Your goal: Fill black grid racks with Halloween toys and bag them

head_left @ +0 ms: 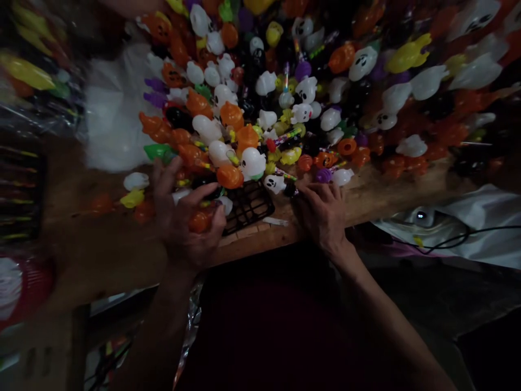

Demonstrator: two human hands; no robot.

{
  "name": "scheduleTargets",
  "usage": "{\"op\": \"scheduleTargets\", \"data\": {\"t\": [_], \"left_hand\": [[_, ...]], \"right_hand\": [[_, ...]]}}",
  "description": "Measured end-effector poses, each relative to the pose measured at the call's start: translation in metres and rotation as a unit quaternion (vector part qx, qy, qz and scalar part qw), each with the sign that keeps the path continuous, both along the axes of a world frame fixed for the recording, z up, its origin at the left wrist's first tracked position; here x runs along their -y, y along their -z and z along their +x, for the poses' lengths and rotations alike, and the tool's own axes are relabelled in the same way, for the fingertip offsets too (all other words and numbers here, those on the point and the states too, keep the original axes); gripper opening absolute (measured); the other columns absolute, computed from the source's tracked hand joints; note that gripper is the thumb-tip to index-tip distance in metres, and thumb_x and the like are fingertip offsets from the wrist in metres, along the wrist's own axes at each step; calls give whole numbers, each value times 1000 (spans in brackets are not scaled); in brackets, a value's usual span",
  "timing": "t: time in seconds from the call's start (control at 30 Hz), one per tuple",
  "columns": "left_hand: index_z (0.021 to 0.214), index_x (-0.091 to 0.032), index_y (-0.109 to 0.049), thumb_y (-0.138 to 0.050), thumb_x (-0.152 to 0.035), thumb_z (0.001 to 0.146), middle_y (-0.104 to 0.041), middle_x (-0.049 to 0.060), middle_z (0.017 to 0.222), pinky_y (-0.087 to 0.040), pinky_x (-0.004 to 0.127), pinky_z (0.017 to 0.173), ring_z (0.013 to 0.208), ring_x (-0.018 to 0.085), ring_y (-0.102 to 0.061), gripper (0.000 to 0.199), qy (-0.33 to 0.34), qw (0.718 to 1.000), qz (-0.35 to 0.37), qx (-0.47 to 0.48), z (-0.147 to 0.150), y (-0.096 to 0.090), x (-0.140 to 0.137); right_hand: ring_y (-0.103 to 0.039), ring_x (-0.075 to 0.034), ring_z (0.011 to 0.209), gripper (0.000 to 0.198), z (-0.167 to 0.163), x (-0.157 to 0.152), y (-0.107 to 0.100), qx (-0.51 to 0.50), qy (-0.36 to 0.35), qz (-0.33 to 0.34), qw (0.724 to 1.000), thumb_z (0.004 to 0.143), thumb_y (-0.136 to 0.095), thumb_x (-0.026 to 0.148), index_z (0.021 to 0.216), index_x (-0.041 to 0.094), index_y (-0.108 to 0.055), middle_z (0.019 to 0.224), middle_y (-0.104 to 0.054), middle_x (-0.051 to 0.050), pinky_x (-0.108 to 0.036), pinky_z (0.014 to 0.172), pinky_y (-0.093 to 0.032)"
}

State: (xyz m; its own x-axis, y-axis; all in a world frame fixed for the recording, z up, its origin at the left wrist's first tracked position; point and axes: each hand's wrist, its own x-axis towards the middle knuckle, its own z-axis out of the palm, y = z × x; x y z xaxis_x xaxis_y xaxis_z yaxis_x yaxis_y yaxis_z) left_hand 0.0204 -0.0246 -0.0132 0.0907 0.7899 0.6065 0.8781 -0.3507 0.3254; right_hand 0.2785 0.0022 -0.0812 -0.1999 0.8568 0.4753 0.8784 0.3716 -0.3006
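My left hand (189, 214) is curled, thumb and fingers apart, around a cluster of small plastic Halloween figures, among them an orange one (200, 221). My right hand (323, 214) is closed at the table's front edge, fingertips at the black collar of a white skull-faced novelty pen (275, 184). What lies under its fingers is hidden. Between the hands sits a black grid rack (252, 203), partly covered by figures. A white ghost figure (253, 163) and an orange figure (230, 176) lie just behind the rack.
A large pile of figure-topped pens, with a yellow one (408, 53), covers the back of the wooden table (122, 255). A white plastic bag (118, 114) lies at left, near a dark rack (20, 190) and red basket (35, 285). Black cables (448, 244) lie at right.
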Motion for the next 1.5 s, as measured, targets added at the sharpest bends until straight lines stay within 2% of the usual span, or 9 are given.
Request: {"op": "scheduleTargets", "data": {"t": [0.2,0.4,0.57,0.8,1.0,1.17,1.33,1.4,1.5], "left_hand": [[141,-28,-51,-78,-16,82,-35,9,164,-28,61,129,155,36,-27,66,39,997,14,-58,-13,5,-2],[143,-29,-53,-76,-15,77,-33,2,167,-34,66,125,151,42,-33,72,95,991,80,-45,-18,12,-6],[142,-32,-52,-71,-14,80,-30,-1,168,-28,63,128,153,38,-30,67,64,997,29,-7,-13,6,0],[147,-30,-45,-66,-24,85,-27,3,169,-30,61,127,156,35,-24,66,49,998,-11,31,-18,2,9],[138,-28,-54,-67,-18,84,-26,3,169,-23,65,127,157,37,-20,56,76,996,0,41,-21,4,10],[131,-26,-59,-66,-14,85,-24,1,170,-22,59,130,157,34,-22,48,89,995,10,32,-23,5,10],[141,-32,-53,-63,-13,85,-24,-3,170,-26,56,130,157,31,-24,60,99,993,14,64,-22,7,13],[143,-33,-53,-65,-14,83,-26,-3,169,-29,55,129,155,31,-29,64,115,991,30,64,-23,7,13],[145,-38,-54,-68,-24,82,-32,-2,167,-32,60,126,152,36,-35,66,106,991,31,81,-30,12,8]], "right_hand": [[-51,-22,92,21,5,7,1,7,37,-20,999,97,-60,34,105,26,-77,98,-65,-7,-38,82,-37],[-52,-25,103,29,-25,9,-32,63,84,-70,992,96,-58,24,123,24,-70,115,-65,-11,-40,90,-35],[-51,-24,91,24,-71,19,-47,63,13,-126,990,101,-49,26,94,22,-72,92,-67,-8,-40,86,-33],[-49,-27,96,33,-77,10,-30,83,32,-135,987,96,-52,19,125,25,-66,106,-64,-12,-40,83,-34],[-51,-29,103,15,-67,3,-53,105,-47,-141,983,95,-55,19,97,23,-69,115,-66,-12,-43,86,-38],[-64,-19,88,11,-74,-1,-83,-119,-182,-193,957,97,-58,25,100,21,-67,95,-72,-5,-33,81,-49],[-70,-14,87,12,-99,5,-65,-340,-221,-205,891,97,-61,27,102,18,-66,95,-73,-3,-24,79,-55],[-70,-15,94,14,-109,8,-51,-297,-238,-173,909,97,-56,20,105,17,-66,100,-73,-7,-25,85,-56],[-70,-16,90,20,-118,6,-37,-168,-237,-144,946,98,-54,22,112,16,-66,100,-72,-9,-24,70,-56]]}}
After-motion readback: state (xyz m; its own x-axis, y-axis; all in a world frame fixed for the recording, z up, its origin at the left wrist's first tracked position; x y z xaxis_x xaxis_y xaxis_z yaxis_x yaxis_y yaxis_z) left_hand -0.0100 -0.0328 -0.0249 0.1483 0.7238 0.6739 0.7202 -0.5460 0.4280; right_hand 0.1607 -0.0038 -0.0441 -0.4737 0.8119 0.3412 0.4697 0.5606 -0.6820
